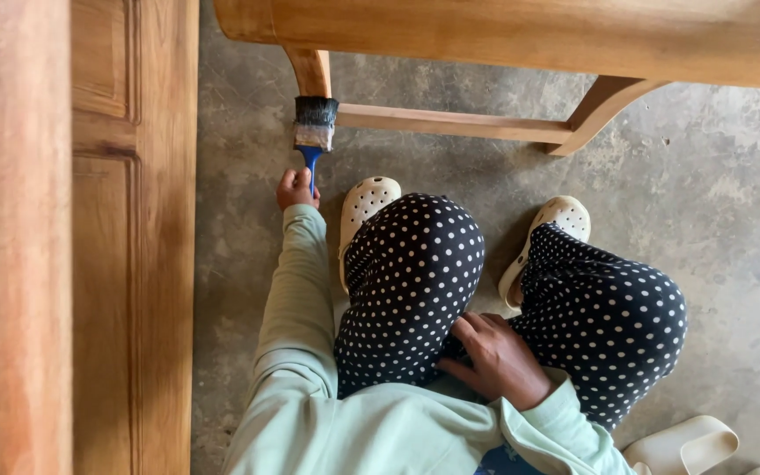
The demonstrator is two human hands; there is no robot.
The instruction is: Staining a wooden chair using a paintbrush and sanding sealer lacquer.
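1. Blue-handled flat paintbrush with dark bristles and a metal band (314, 132): it stands upright, its bristles pressed against the lower part of a pale wooden furniture leg (310, 72).
2. The left hand (296, 188) is curled around the bottom end of the blue handle, fingers closed on it, arm stretched forward in a light green sleeve (296, 299).
3. The right hand (499, 359) lies flat with fingers loosely spread, resting between the knees on the black trousers with white polka dots (411, 273); it holds nothing.
4. The leg belongs to a light wooden furniture frame whose top rail (521, 35) crosses the upper edge of the view; a thin horizontal wooden crossbar (450, 123) runs from the leg to an angled second leg (595, 114).
5. Two cream perforated clogs (367, 202) sit on the grey concrete floor (714, 193), toes pointing at the frame.
6. A tall panelled wooden door or cabinet side (134, 237) fills the left of the view.
7. A cream-coloured sandal (683, 444) lies at the lower right corner.
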